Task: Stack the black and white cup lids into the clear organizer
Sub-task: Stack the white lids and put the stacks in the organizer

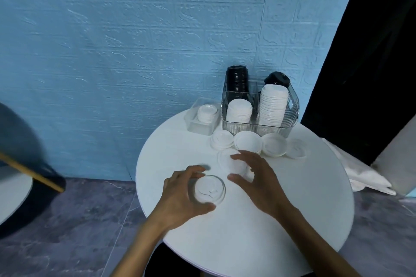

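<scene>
My left hand (180,195) grips a white lid (209,189) by its rim, thumb and fingers curled round it, low over the round white table (304,209). My right hand (254,177) hovers just beside it, fingers spread and holding nothing – another lid (227,159) lies under its fingertips. Beyond that hand sit three more white lids (247,141), then the clear organizer (292,105) with its black and white stacks – well apart from the held lid
</scene>
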`<state>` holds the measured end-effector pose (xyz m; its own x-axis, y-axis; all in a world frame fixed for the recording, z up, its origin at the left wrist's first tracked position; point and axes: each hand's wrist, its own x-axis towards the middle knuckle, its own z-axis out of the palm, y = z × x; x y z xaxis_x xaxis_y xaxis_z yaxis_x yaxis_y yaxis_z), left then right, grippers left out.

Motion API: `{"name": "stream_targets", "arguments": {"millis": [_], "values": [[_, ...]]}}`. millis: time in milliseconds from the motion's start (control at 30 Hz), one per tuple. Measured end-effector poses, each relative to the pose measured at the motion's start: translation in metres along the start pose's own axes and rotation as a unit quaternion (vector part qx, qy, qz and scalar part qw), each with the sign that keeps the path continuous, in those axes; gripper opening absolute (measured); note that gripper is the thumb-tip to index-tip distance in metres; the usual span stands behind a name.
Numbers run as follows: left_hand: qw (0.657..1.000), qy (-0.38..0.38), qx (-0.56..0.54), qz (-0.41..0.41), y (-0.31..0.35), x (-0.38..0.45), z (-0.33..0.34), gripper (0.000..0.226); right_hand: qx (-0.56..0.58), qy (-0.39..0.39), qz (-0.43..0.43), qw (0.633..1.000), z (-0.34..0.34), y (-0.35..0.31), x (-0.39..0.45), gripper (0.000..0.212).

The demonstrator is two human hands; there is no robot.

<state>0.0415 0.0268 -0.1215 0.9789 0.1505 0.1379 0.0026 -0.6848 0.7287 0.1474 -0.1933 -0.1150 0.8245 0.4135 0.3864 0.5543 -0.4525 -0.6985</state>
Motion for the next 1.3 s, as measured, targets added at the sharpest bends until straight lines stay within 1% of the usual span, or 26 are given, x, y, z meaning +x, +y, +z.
{"name": "stream_targets", "arguments": {"millis": [100,167,300,467,567,633,667,733,767,800,833,900,933,967,1033,1067,1167,1233,1300], "values": [[1.0,0.003,-0.015,0.005,0.004,0.003,0.006,0.094,-0.005,-0.104,-0.038,0.994,0.006,-0.009,-0.007,0.049],[0.999,-0.001,-0.033,0.011,0.007,0.006,0.011,0.1,-0.025,-0.141,-0.039,0.989,0.009,-0.01,-0.009,0.05],[0.999,0.0,-0.034,0.021,0.005,0.008,0.016,0.097,-0.034,-0.139,-0.039,0.989,0.006,-0.005,-0.008,0.049],[0.998,0.009,-0.032,0.05,0.0,0.007,0.019,0.092,-0.036,-0.138,-0.082,0.986,0.012,0.003,-0.014,0.046],[0.997,-0.014,-0.026,0.076,0.001,0.007,0.019,0.083,-0.035,-0.153,-0.061,0.986,0.009,0.005,-0.015,0.049],[0.997,-0.016,-0.021,0.077,-0.001,0.007,0.02,0.074,-0.03,-0.176,-0.052,0.983,0.005,0.005,-0.015,0.042],[0.997,-0.012,-0.02,0.075,-0.003,0.007,0.021,0.068,-0.024,-0.168,-0.054,0.984,0.003,0.004,-0.014,0.035],[0.997,-0.008,-0.02,0.072,-0.006,0.008,0.022,0.06,-0.013,-0.103,-0.06,0.993,-0.002,0.005,-0.011,0.021],[0.997,-0.005,-0.021,0.073,-0.007,0.008,0.023,0.057,-0.021,-0.068,-0.059,0.996,-0.004,0.005,-0.009,0.019],[0.997,-0.003,-0.02,0.075,-0.007,0.008,0.023,0.055,-0.043,-0.046,-0.053,0.997,-0.005,0.007,-0.007,0.022],[0.997,-0.001,-0.017,0.077,-0.007,0.007,0.023,0.053,-0.073,-0.036,-0.042,0.996,-0.006,0.008,-0.005,0.029],[0.997,-0.005,-0.009,0.081,-0.007,0.006,0.022,0.051,-0.124,-0.047,-0.013,0.991,-0.004,0.008,-0.004,0.042],[0.997,-0.01,-0.006,0.082,-0.007,0.006,0.022,0.051,-0.136,-0.052,-0.006,0.989,-0.003,0.009,-0.005,0.043],[0.997,-0.012,-0.004,0.082,-0.007,0.006,0.022,0.05,-0.143,-0.052,-0.005,0.988,-0.003,0.01,-0.007,0.04],[0.997,-0.014,-0.005,0.079,-0.006,0.005,0.021,0.049,-0.147,-0.047,-0.004,0.988,-0.005,0.011,-0.008,0.024],[0.997,-0.016,-0.006,0.076,-0.006,0.005,0.022,0.049,-0.145,-0.051,0.003,0.988,-0.007,0.012,-0.009,0.021],[0.997,-0.02,-0.009,0.071,-0.007,0.005,0.022,0.048,-0.138,-0.067,0.024,0.988,-0.01,0.01,-0.012,0.029],[0.997,-0.022,-0.012,0.069,-0.005,0.006,0.021,0.049,-0.128,-0.039,0.026,0.991,-0.011,0.007,-0.011,0.03],[0.998,-0.022,-0.02,0.057,-0.003,0.006,0.019,0.054,-0.097,0.008,0.015,0.995,-0.014,0.003,-0.011,0.029]]}}
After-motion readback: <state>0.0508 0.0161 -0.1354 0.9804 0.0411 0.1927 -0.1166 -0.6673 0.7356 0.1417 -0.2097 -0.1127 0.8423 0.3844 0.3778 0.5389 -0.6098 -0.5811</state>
